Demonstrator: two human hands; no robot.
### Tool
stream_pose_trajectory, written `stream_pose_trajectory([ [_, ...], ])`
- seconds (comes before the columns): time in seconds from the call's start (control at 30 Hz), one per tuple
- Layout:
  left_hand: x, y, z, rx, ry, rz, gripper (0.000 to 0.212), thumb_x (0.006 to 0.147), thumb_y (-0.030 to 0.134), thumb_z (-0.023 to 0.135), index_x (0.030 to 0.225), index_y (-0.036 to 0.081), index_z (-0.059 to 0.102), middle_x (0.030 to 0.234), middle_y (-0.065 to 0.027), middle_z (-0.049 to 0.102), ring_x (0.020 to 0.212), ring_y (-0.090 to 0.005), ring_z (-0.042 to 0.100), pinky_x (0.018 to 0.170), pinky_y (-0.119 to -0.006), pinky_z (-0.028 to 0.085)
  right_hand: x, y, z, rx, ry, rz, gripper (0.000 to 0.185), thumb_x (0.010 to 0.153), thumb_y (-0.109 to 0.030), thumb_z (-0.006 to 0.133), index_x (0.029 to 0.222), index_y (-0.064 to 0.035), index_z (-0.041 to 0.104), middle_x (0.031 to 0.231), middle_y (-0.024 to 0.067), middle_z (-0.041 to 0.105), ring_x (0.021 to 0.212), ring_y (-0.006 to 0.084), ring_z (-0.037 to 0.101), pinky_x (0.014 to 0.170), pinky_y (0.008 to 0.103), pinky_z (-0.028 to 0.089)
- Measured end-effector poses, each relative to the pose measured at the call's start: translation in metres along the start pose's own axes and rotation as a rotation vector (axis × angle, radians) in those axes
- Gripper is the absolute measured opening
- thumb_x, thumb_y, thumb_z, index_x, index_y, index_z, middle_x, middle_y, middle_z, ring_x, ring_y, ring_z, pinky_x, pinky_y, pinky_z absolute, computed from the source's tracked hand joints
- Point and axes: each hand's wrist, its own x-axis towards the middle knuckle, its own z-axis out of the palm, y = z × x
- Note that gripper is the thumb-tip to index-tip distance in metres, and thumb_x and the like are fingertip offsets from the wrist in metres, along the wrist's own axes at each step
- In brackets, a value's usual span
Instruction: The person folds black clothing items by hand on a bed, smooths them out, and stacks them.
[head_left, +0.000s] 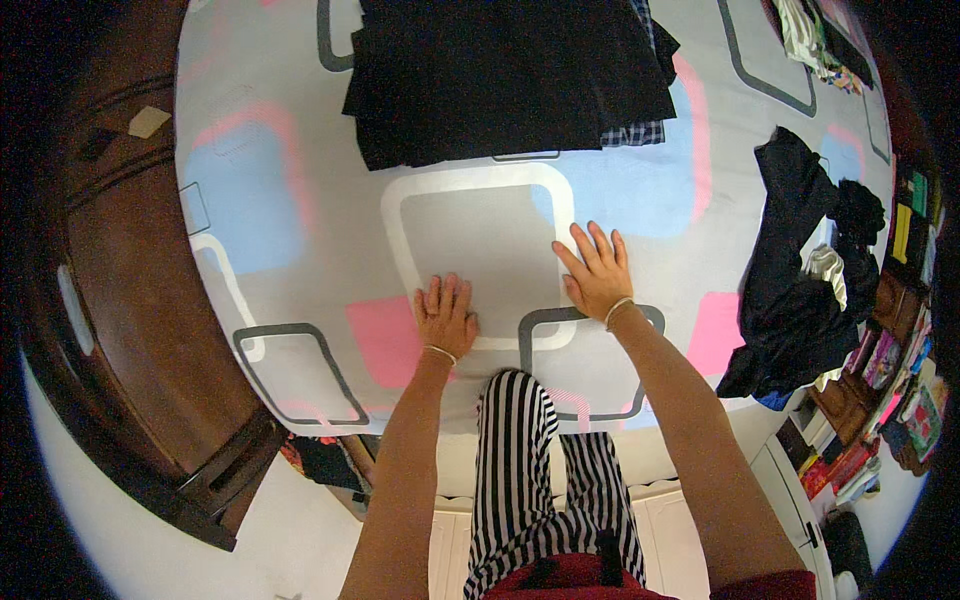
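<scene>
Both of my hands rest palm down on a bed covered by a grey patterned sheet (480, 247). My left hand (445, 311) lies at the edge of a pink printed patch, its fingers slightly apart, holding nothing. Farther right, my right hand (598, 274) is spread over a white printed outline, also holding nothing. Beyond both hands is a stack of dark folded garments (510, 82), black on top with blue checked cloth showing at its right edge. One striped trouser knee (516, 397) of mine presses against the bed's near edge.
A loose heap of black clothes (795, 277) with some white cloth lies on the bed's right side. More garments (806, 41) are at the far right corner. Dark wooden furniture (142, 285) borders the left side. Shelves with books (881, 360) stand at the right.
</scene>
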Motion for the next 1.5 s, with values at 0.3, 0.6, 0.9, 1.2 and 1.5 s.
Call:
stream_pose_trajectory([
  [0.3,0.0,-0.004,0.006,0.013,0.193,0.099,0.065,0.078,0.029,0.051,0.139,0.009,0.038,0.149,-0.0144,0.028,0.138,-0.038,0.021,0.109,-0.06,0.012,0.002,0.004,0.006,-0.028,0.067,-0.043,0.061,0.083,-0.025,0.055,0.14,-0.0285,0.036,0.149,0.0076,0.027,0.137,0.0302,0.024,0.111,0.0546,0.014],
  [0.6,-0.001,0.0,-0.005,-0.043,0.189,0.083,0.067,0.077,0.027,0.054,0.14,0.011,0.037,0.15,-0.0123,0.026,0.139,-0.0346,0.02,0.111,-0.056,0.011,0.0,0.002,0.013,-0.091,0.153,-0.059,0.058,0.083,-0.025,0.052,0.14,-0.0279,0.038,0.149,0.0071,0.028,0.137,0.0305,0.024,0.111,0.0539,0.014],
  [0.9,0.001,0.0,-0.005,-0.054,0.253,0.109,0.069,0.076,0.025,0.058,0.14,0.011,0.036,0.149,-0.0113,0.027,0.139,-0.0324,0.021,0.112,-0.055,0.011,-0.002,-0.002,0.015,-0.165,0.228,-0.061,0.055,0.085,-0.027,0.046,0.139,-0.0275,0.038,0.148,0.0074,0.03,0.136,0.0304,0.026,0.111,0.0525,0.015],
  [1.2,-0.014,0.005,-0.006,-0.008,0.289,0.134,0.065,0.081,0.027,0.057,0.141,0.011,0.035,0.15,-0.0116,0.026,0.139,-0.0317,0.021,0.111,-0.054,0.012,-0.023,-0.032,0.023,-0.301,0.298,0.019,0.054,0.088,-0.031,0.046,0.14,-0.023,0.037,0.148,0.0116,0.03,0.137,0.0294,0.025,0.112,0.0516,0.016],
  [1.5,-0.296,-0.004,0.07,0.122,-0.532,0.849,0.053,0.088,0.028,0.049,0.138,0.013,0.041,0.147,-0.0057,0.035,0.139,-0.024,0.025,0.113,-0.053,0.015,-0.294,-0.212,0.117,-0.063,-0.861,-0.731,0.045,0.095,-0.029,0.043,0.138,-0.0198,0.042,0.154,0.009,0.017,0.143,0.0253,0.014,0.116,0.0459,0.013],
])
